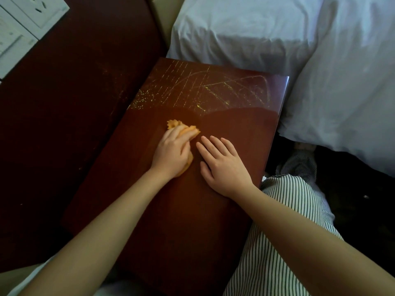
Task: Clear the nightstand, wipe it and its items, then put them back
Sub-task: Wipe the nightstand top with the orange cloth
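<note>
Head view, looking down along both my bare forearms onto the glossy reddish-brown wooden nightstand (192,221). My left hand (171,150) lies near the middle of its top, palm down over a crumpled orange cloth (183,128). My fingers are bent over the bunched fabric and grip it against the wood. The cloth's ragged far edge pokes out past my fingertips, and a little more of it shows under the heel of my palm.

My right hand (224,165) rests flat on the same top, just beside the left one. Its fingers are straight and slightly spread, pointing toward the cloth and holding nothing. Whether the index tip touches the cloth I cannot tell.

At the far end of the nightstand, pale fine scratches and specks (213,86) catch the light, while the near part lies in shadow.

White rumpled bedding (320,60) lies beyond the nightstand's far edge and on the right side. To the left stands a dark brown wooden panel (74,103), and white plastic switch and socket plates (27,20) sit in the top left corner. My black-and-white striped trousers (288,210) show at the lower right, beside the nightstand's edge.
</note>
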`<action>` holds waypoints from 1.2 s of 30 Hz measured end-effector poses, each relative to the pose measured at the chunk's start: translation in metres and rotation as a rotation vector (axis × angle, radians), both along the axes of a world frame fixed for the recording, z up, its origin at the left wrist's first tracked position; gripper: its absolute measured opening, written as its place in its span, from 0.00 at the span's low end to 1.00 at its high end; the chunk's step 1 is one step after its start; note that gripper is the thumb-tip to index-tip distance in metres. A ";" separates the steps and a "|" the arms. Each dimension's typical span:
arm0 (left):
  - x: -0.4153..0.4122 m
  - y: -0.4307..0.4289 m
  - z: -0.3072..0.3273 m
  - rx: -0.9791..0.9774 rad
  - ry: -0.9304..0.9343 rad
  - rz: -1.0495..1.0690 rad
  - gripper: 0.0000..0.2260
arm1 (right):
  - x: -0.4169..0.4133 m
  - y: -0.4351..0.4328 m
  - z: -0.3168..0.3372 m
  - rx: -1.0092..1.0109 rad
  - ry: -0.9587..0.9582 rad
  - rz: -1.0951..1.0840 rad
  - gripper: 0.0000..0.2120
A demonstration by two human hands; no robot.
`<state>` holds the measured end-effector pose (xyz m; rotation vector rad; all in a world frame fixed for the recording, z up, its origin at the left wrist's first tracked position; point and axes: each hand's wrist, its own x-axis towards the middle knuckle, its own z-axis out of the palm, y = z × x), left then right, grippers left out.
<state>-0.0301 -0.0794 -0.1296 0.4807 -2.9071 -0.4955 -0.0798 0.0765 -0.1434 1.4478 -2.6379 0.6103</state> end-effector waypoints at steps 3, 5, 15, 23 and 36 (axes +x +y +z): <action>0.003 -0.021 -0.003 -0.015 -0.008 0.157 0.17 | 0.001 0.000 0.000 0.008 0.009 -0.009 0.24; -0.007 -0.029 -0.003 -0.011 0.025 0.283 0.17 | 0.001 0.000 0.000 0.021 0.029 -0.048 0.24; -0.033 0.011 -0.002 0.007 0.009 0.074 0.17 | 0.005 0.001 0.001 0.065 0.078 -0.218 0.25; 0.009 -0.023 -0.003 -0.013 0.035 0.227 0.17 | 0.005 0.001 0.001 0.113 0.030 -0.269 0.28; -0.036 0.032 -0.002 0.010 0.072 0.077 0.17 | 0.006 0.004 -0.001 0.041 0.061 -0.265 0.26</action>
